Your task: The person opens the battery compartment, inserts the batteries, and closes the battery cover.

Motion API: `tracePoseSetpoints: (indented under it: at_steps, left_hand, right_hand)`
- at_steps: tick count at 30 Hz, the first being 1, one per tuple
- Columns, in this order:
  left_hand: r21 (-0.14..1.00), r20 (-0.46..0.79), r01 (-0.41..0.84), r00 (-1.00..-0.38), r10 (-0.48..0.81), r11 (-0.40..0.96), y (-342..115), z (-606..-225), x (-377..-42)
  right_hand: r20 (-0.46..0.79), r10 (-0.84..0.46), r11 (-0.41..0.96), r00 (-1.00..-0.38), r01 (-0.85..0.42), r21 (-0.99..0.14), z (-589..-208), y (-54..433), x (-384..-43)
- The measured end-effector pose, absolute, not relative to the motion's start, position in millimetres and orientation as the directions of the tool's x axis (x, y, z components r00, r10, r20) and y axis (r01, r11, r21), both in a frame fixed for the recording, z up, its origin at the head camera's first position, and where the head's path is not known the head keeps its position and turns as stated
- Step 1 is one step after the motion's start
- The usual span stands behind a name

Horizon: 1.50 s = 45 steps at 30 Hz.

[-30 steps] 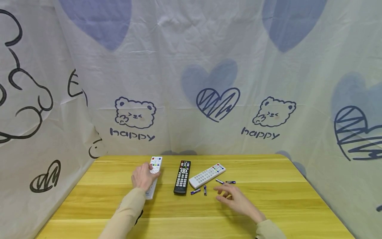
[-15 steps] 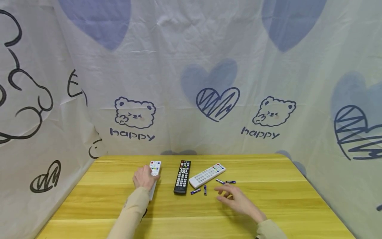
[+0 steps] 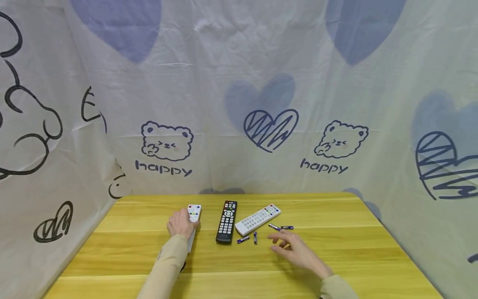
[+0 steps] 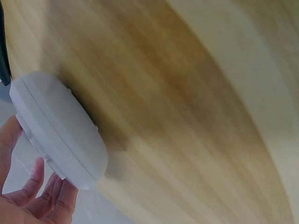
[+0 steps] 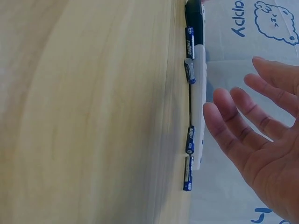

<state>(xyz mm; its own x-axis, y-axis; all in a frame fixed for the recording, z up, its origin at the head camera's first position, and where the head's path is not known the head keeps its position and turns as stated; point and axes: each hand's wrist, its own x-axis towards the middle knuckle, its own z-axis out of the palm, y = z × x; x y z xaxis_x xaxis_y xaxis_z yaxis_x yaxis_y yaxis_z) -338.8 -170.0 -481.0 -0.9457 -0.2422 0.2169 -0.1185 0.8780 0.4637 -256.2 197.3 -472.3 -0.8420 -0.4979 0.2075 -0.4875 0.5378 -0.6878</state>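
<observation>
At the left of the table, my left hand [image 3: 181, 224] grips a white remote control [image 3: 194, 213] by its sides, thumb on the right edge. The left wrist view shows that remote's rounded end [image 4: 60, 133] close up, with fingers [image 4: 63, 203] against it. My right hand [image 3: 296, 251] hovers over the table with loosely bent fingers and holds nothing. Just beyond its fingertips lie several small batteries, among them an upright-pointing one [image 3: 255, 238] and a pair by the second white remote control [image 3: 257, 220]. In the right wrist view the right palm [image 5: 275, 172] faces the batteries.
A black remote control [image 3: 226, 222] lies between the two white ones. The wooden table [image 3: 336, 220] ends at a printed cloth backdrop [image 3: 216, 158], which also hangs along both sides.
My left hand has drawn the white remote a little toward the near side of the table, so its far end sits nearer. My right hand stays about where it was.
</observation>
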Motion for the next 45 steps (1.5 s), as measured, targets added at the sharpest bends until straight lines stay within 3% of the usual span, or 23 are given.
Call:
tracePoseSetpoints:
  at_steps: [15,23,29,33,39,45]
  left_hand:
    - [0.434,0.222,-0.143,-0.940,-0.259,0.889,-171.7,-486.2,-337.9]
    - [0.440,0.142,-0.179,-0.954,-0.265,0.880,-165.7,-484.6,-335.9]
    - [0.334,0.324,-0.022,-0.936,-0.137,0.942,-148.1,-489.5,-335.2]
    - [0.427,0.382,0.075,-0.918,-0.105,0.901,-130.4,-491.4,-334.9]
    - [0.627,0.289,0.119,-0.953,-0.087,0.770,-104.9,-485.2,-335.2]
    - [0.662,0.228,0.135,-0.973,-0.027,0.737,-91.7,-482.1,-335.6]
  right_hand:
    - [0.226,-0.514,0.510,-0.828,-0.506,-0.695,-475.7,196.3,-257.2]
    - [0.210,-0.502,0.521,-0.839,-0.487,-0.701,-475.7,195.9,-257.3]
    - [0.211,-0.496,0.526,-0.842,-0.485,-0.699,-476.0,195.9,-257.0]
    - [0.215,-0.494,0.525,-0.842,-0.487,-0.698,-476.9,195.0,-257.4]
    - [0.217,-0.501,0.516,-0.838,-0.490,-0.702,-478.3,191.6,-258.0]
    - [0.204,-0.509,0.507,-0.837,-0.482,-0.714,-478.4,190.4,-259.2]
